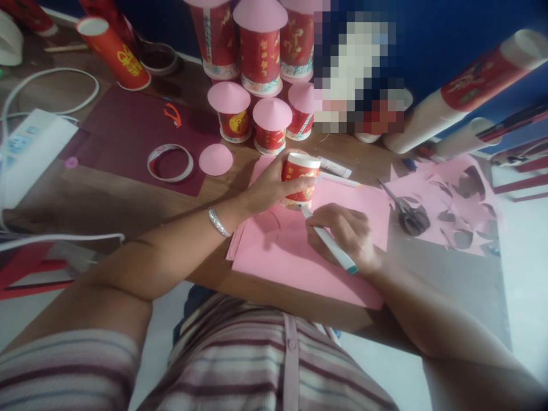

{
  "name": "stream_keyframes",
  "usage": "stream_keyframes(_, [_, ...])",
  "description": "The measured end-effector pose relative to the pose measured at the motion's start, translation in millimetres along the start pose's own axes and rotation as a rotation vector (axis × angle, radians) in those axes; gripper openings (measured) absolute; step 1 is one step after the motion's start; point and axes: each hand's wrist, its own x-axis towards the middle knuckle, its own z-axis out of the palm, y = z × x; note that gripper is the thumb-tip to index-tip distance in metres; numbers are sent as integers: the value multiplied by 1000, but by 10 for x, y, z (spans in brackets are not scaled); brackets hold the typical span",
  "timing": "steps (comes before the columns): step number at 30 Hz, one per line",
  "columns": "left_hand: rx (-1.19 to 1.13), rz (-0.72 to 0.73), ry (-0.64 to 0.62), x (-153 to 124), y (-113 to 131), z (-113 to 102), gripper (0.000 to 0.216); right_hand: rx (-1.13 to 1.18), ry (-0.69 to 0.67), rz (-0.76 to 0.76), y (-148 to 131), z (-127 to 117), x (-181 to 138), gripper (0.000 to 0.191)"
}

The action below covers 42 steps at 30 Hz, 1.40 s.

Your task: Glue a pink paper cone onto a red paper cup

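Head view: left hand (276, 184) curled around red paper cup (302, 171), at eleven o'clock on pink sheets (274, 260). Right hand (345, 231), five o'clock from cup, pinches white marker (331, 245), tip at cup's lower edge. Cup likely light, thin-walled, crushable; best held gently round mid-wall.

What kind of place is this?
It looks like a craft table, maybe at home or in a classroom; I can't tell which. There are red cups wearing pink cones, scissors on cut-up paper, and a marker in the right hand.
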Motion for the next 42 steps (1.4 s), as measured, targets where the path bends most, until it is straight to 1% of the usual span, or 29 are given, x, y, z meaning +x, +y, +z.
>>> stream_keyframes(15, [-4, -76, -12, -32, 39, 3, 52, -19, 12, 51, 16, -20, -7, 19])
stream_keyframes(20, [-7, -51, -13, -14, 7, -3, 52, -18, 13, 48, 14, -11, -13, 20])
stream_keyframes(26, [-74, -17, -26, 13, -36, -4, 53, -2, -1, 41, -5, -7, -15, 20])
stream_keyframes(30, [-52, -17, -18, 12, -32, -3, 53, -1, 2, 29, -11, -7, -6, 23])
stream_keyframes(42, [-47, -8, -18, 20, -71, -17, 54, -4, -2, 38, -5, -13, -10, 21])
